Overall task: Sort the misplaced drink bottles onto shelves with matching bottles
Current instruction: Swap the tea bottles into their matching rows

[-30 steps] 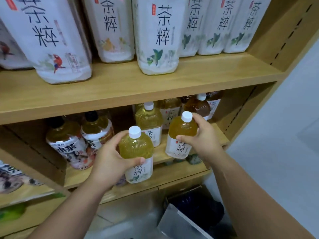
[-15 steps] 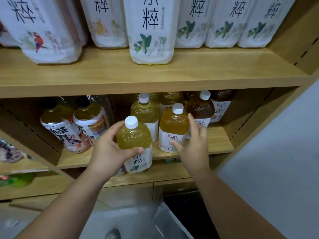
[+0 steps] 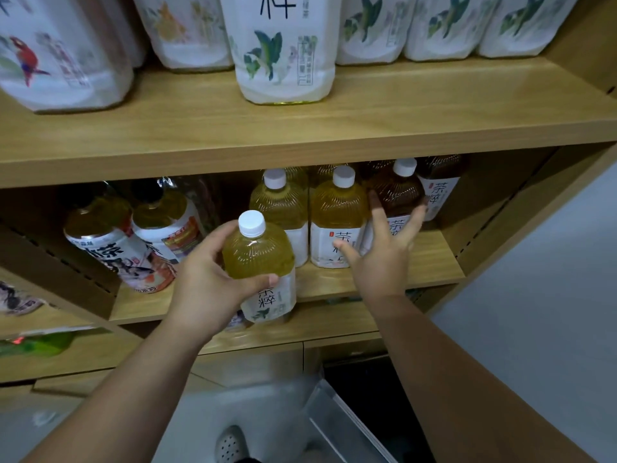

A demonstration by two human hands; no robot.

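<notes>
- Since half a second ago, the right grip (image 3: 384, 259) has drawn back with fingers apart, empty, leaving the amber bottle (image 3: 337, 222) standing on the lower shelf (image 3: 430, 262).
- The left grip (image 3: 207, 289) is clamped round a greenish bottle (image 3: 258, 262), upright just before the shelf edge.
- To do this step well, set it base-flat beside its match without nudging neighbours.
</notes>
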